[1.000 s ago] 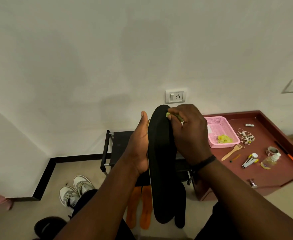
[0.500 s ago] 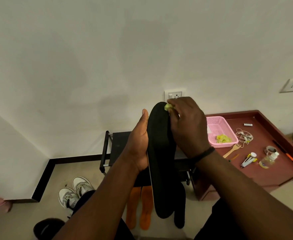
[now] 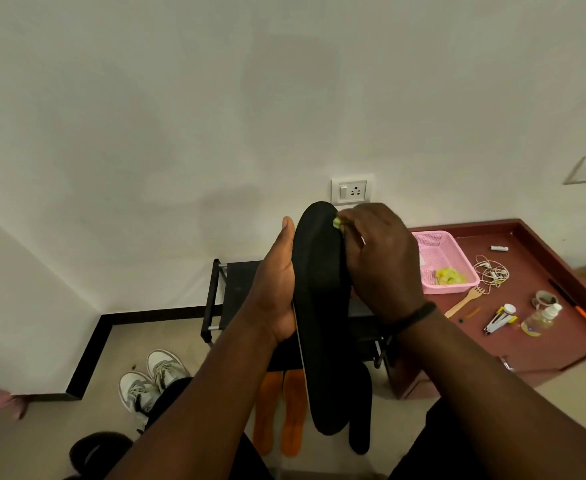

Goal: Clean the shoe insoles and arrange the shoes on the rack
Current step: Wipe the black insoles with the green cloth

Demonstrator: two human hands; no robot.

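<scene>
Two hands are up in front of me. My left hand (image 3: 277,289) grips the black insole (image 3: 319,306) upright, above the black rack (image 3: 239,282). My right hand (image 3: 378,261) pinches a small yellow-green cloth (image 3: 337,222) against the insole's top edge. Orange insoles (image 3: 279,410) lie below on the floor.

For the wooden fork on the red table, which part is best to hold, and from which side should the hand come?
Pinch the wooden fork at its plain handle, the lower-left end nearest you, coming from above. It lies flat, tines pointing toward the pink basket and white cable, so that end is crowded; the handle end has bare table around it.
</scene>
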